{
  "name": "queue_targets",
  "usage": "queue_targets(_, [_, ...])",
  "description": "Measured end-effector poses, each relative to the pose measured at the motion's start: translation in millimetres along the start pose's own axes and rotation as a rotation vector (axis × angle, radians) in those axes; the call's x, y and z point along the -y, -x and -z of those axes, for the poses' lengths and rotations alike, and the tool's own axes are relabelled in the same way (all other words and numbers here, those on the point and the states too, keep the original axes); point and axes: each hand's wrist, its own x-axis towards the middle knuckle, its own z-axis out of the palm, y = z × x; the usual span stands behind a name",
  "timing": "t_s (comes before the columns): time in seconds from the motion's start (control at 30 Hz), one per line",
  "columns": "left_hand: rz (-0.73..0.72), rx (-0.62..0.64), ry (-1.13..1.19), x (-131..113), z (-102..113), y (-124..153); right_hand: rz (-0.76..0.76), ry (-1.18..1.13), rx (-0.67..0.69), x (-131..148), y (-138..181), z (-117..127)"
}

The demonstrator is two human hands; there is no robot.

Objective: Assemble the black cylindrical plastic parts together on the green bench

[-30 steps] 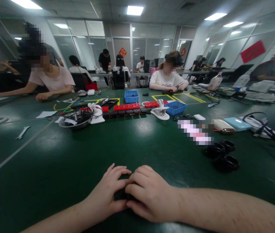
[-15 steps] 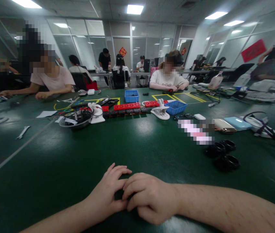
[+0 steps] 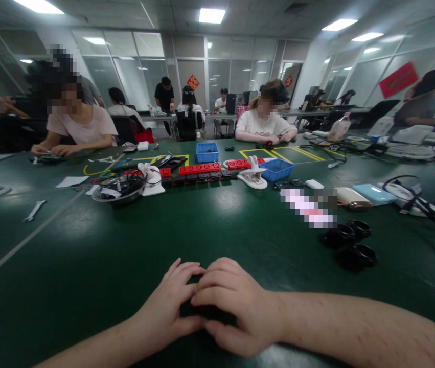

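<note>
Low over the near part of the green table [image 3: 125, 245], my two hands meet with their fingertips close together. My left hand [image 3: 177, 299] curls its fingers and thumb around the left side of a black thing [image 3: 214, 313], which is mostly hidden. From the right, my right hand [image 3: 238, 306] arches over that same thing, thumb below and fingers on top. Its kind cannot be made out. Several black round hollow parts [image 3: 355, 243] stand on the table to the right of my hands.
Farther back are a bowl of cables [image 3: 117, 191], a white clip stand [image 3: 253, 176], red power strips [image 3: 201, 168], a blue bin [image 3: 276, 169] and another blue bin [image 3: 207, 152]. A wrench [image 3: 34, 210] lies left. Two people [image 3: 81, 125] [image 3: 265, 125] sit across the table.
My right hand has lifted and opened its fingers away from the thumb, showing more of the black thing. My left hand stays nearly still. The person at left has drawn both hands together.
</note>
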Motion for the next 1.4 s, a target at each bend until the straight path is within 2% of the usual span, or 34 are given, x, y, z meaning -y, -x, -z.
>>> queue_targets(0.13, [-0.008,0.023,0.028,1,2,0,-0.243,0.089,-0.012,3,-1,2])
queue_targets(0.3, [0.002,0.034,0.029,-1,4,0,-0.322,0.266,0.078,3,-1,-4])
queue_targets(0.4, [-0.014,0.022,0.016,-1,3,0,-0.278,0.358,0.156,2,-1,-5])
queue_targets(0.53, [-0.001,0.023,0.009,-2,2,0,-0.147,0.379,0.198,2,0,-4])
queue_targets(0.8, [0.018,0.005,0.026,-8,5,1,0.041,0.153,0.22,-7,4,-5])
queue_targets(0.97, [0.017,-0.005,0.021,-10,8,1,0.08,0.045,0.229,-11,5,-8])
queue_targets(1.27, [0.0,-0.042,0.02,-5,1,0,0.137,0.021,0.129,-7,9,-4])
queue_targets(1.4, [0.012,-0.023,0.022,-7,3,1,0.04,0.072,0.024,-1,6,-1])
